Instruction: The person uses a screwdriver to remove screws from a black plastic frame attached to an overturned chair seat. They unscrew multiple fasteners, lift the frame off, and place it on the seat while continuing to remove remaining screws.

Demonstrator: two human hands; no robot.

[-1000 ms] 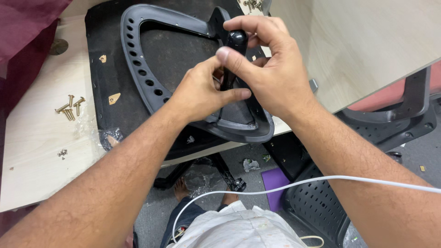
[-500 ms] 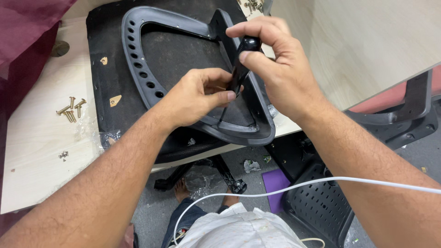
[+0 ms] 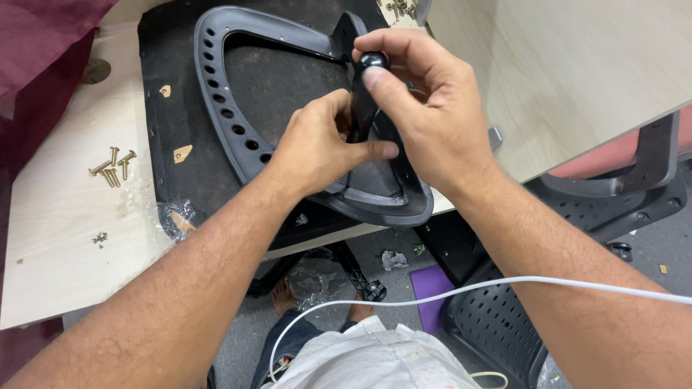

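Note:
A black plastic chair armrest frame (image 3: 231,115) with a row of holes lies on the black underside of a seat pad (image 3: 173,108) on a light wooden table (image 3: 58,216). My right hand (image 3: 425,115) grips the round black handle of a screwdriver (image 3: 364,86) that stands nearly upright over the frame's near end. My left hand (image 3: 324,148) pinches the lower shaft of the screwdriver, with the thumb stretched out to the right. The tool's tip is hidden behind my fingers.
Several brass screws (image 3: 112,167) lie on the table at the left, smaller dark ones (image 3: 99,237) nearer me, more screws (image 3: 396,7) at the top. A maroon cloth (image 3: 36,50) covers the far left. A black perforated chair back (image 3: 577,238) stands right; a white cable (image 3: 461,289) crosses below.
The screwdriver swung from upright to tilted right and back to nearly upright. My right hand shifted on the handle while my left fingers kept hold of the shaft.

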